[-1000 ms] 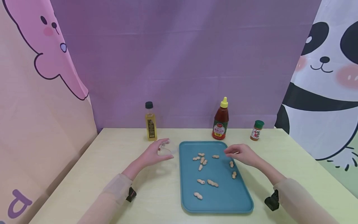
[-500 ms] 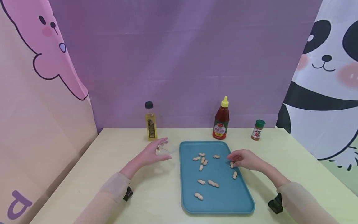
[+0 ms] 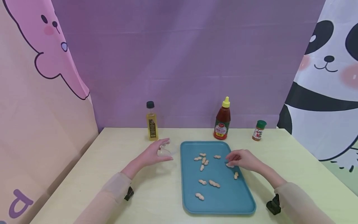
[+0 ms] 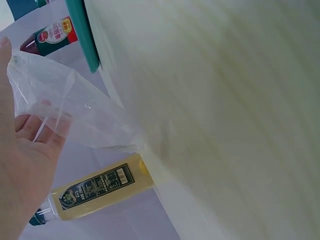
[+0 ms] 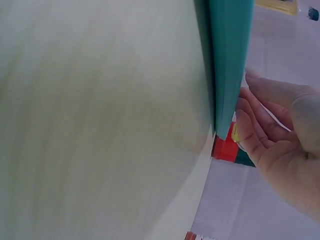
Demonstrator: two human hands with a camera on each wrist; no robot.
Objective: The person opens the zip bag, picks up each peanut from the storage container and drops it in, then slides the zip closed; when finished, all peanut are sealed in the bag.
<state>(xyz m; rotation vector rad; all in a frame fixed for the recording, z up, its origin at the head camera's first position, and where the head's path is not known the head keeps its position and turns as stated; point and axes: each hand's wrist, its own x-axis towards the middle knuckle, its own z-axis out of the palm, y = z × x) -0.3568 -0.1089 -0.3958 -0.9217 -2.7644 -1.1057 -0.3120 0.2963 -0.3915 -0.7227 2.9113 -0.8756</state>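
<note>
My left hand holds a clear plastic bag over the table, left of the blue tray. Thumb and fingers are spread in a wide curve, and the bag's film stretches between them. At the tray's right side, my right hand pinches a peanut in its shell, low over the tray. Its fingertips partly cover that peanut in the head view; in the right wrist view the tray's wall stands beside the fingers. Several more peanuts lie scattered on the tray, with a small cluster toward its far left.
Along the back of the table stand an oil bottle with a black cap, a red sauce bottle with a yellow tip, and a small green-capped jar. A purple cloth hangs behind.
My right hand has come down to the peanut at the tray's right edge, and that peanut has turned and shifted slightly left. The left hand stays nearly in place with the bag.
</note>
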